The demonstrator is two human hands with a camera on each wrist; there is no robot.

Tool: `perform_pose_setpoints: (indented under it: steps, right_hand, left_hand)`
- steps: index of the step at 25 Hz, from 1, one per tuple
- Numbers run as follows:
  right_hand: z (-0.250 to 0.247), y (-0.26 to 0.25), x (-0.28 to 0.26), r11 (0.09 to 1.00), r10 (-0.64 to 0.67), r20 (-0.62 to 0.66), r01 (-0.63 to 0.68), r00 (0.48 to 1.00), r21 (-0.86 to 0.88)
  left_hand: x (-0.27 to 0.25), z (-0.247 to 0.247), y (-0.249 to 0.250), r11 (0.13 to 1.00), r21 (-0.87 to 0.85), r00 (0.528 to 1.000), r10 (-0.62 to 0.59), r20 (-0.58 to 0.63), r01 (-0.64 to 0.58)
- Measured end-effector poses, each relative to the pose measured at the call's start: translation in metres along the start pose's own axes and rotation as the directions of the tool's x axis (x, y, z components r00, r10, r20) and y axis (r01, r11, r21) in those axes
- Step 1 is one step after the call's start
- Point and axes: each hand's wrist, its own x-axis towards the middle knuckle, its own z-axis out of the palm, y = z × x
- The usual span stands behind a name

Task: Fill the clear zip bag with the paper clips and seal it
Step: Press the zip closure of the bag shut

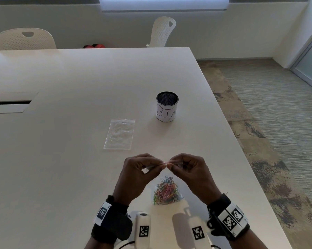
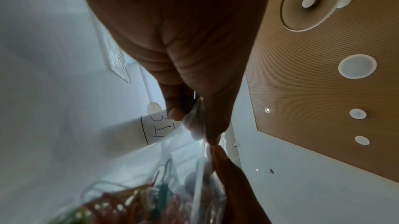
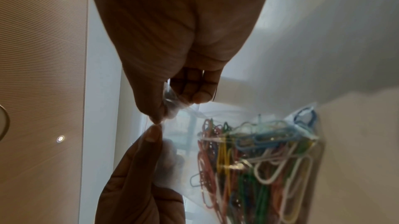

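Note:
A clear zip bag (image 1: 166,177) with several coloured paper clips (image 1: 166,192) in its lower part hangs just above the white table (image 1: 70,159). My left hand (image 1: 160,165) and right hand (image 1: 169,165) pinch its top edge side by side, fingertips almost touching. In the left wrist view my left hand (image 2: 212,139) pinches the plastic of the bag (image 2: 194,168) between thumb and finger. In the right wrist view my right hand (image 3: 158,120) does the same, with the paper clips (image 3: 254,159) bunched below. Whether the zip is closed is hidden by the fingers.
A second clear zip bag (image 1: 119,134) lies flat and empty further back. A black mesh cup labelled BIN (image 1: 167,106) stands behind it to the right. Two white marker-tagged devices (image 1: 142,229) lie at the near edge. The table's right edge runs close by.

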Motion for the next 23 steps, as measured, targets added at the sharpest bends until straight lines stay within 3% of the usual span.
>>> perform_pose_setpoints:
  steps: [18, 23]
  right_hand:
    - [0.008, -0.001, 0.000, 0.998, -0.055, -0.035, 0.055, 0.998, -0.021]
    - [-0.004, -0.002, -0.003, 0.999, -0.020, -0.072, 0.017, 0.997, -0.039]
  left_hand:
    - [0.001, 0.005, 0.003, 1.000, -0.024, 0.999, -0.021, -0.035, 0.021]
    - [-0.001, -0.001, 0.006, 0.999, 0.003, 0.997, -0.047, -0.069, 0.047]
